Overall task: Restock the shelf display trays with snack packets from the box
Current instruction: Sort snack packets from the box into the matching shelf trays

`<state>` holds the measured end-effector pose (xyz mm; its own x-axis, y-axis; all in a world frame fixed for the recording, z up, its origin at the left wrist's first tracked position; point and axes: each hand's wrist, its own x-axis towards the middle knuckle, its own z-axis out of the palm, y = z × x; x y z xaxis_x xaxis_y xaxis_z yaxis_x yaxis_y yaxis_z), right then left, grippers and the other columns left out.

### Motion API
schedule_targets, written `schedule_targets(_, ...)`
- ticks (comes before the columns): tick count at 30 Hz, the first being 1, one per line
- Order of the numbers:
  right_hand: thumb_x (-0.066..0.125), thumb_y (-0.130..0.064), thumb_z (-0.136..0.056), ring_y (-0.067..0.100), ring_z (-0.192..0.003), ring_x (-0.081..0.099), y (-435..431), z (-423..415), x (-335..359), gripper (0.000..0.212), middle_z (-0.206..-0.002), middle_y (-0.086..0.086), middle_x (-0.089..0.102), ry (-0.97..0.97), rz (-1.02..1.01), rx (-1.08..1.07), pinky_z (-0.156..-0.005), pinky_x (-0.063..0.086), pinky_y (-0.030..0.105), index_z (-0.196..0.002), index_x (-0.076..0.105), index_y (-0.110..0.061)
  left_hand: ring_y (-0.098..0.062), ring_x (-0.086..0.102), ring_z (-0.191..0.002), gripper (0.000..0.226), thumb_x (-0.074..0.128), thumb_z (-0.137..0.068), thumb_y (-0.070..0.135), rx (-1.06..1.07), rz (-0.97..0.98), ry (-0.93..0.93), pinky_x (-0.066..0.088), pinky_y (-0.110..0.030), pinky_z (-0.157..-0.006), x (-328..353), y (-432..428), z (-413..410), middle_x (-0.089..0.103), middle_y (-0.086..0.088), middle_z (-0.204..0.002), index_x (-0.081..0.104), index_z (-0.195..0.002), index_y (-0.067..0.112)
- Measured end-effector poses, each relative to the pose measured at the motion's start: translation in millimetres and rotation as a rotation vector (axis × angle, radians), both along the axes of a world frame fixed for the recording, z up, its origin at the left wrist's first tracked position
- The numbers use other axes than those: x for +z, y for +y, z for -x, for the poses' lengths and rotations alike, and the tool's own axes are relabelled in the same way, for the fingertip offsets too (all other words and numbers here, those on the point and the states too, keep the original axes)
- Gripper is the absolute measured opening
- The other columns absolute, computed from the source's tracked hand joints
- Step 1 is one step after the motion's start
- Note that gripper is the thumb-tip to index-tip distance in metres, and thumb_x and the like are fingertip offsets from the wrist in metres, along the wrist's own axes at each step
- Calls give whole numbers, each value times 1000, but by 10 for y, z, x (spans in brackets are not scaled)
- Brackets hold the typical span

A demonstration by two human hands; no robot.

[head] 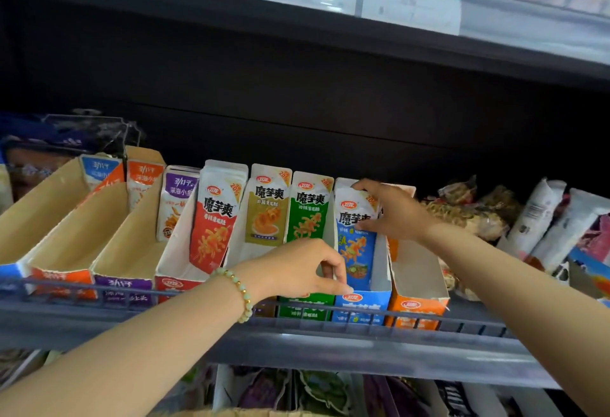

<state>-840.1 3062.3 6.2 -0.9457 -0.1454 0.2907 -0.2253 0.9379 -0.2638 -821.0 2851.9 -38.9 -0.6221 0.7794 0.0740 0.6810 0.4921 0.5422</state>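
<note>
Dark shop shelving fills your view, with a row of cardboard display trays lined up behind the shelf rail. Your right arm reaches in from four o'clock. Your right hand grips the top of the blue packet, fingers hooked over its upper edge and thumb pressed on its face. The packet stands upright inside the blue tray. Your left arm comes from eight o'clock, a beaded bracelet on the wrist. Your left hand curls downward, fingertips pinching that tray's front lip. The orange tray sits just beside it at three o'clock, and the green packet stands at nine o'clock.
</note>
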Motion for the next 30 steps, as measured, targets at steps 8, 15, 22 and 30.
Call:
schedule_targets(8, 78, -22, -78, 9, -100, 59, -118, -154, 342, 43, -107, -11, 57, -168, -91, -5, -80, 50, 25, -117, 58, -20, 14, 47, -60, 18, 64, -85, 46, 15, 8, 4, 32, -10, -52, 25, -22, -54, 57, 16, -78, 66, -84, 28)
schedule_targets(15, 83, -12, -72, -10, -64, 63, 164, -560, 822, 25, -81, -12, 68, 97, 304, -38, -58, 48, 8, -89, 65, -18, -9, 59, -71, 48, 44, -91, 55, 314, -292, 0, 54, -29, -62, 41, 67, -142, 61, -2, -106, 34, -118, 18)
schedule_targets(22, 71, 0, -76, 10, -82, 72, 100, -786, 710, 32, -94, 0, 74, -42, 959, 94, -67, 58, 20, -102, 63, -15, 1, 53, -114, 62, 57, -89, 45, 318, -932, -454, 40, 0, -72, 223, 411, -297, 55, 13, -128, 31, -141, 22)
schedule_targets(30, 74, -10, -66, 14, -89, 72, 78, -820, 585, 50, -102, 4, 73, -180, 1090, 98, -68, 59, 24, -114, 59, -15, -6, 63, -58, 17, 54, -94, 27, 251, -1003, -329, 53, -20, -50, 274, 368, -330, 66, -2, -91, 55, -111, 23)
